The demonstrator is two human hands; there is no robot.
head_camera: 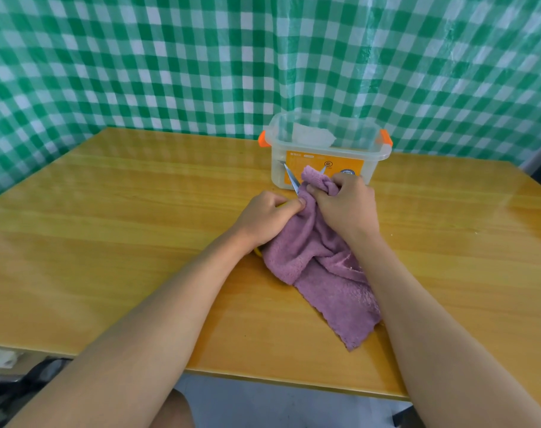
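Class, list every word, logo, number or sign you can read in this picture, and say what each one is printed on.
"CCC", in an oval: on the orange label of the clear plastic box.
Pale lettering at the label's top left corner: too blurred to read.
Round blue seal at the label's lower right, partly behind the right hand: too small to read.
Nothing else is readable.

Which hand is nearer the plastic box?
Right. The right hand, gripping the cloth, is just in front of the box. The left hand, holding the scissors, is farther left and nearer the person.
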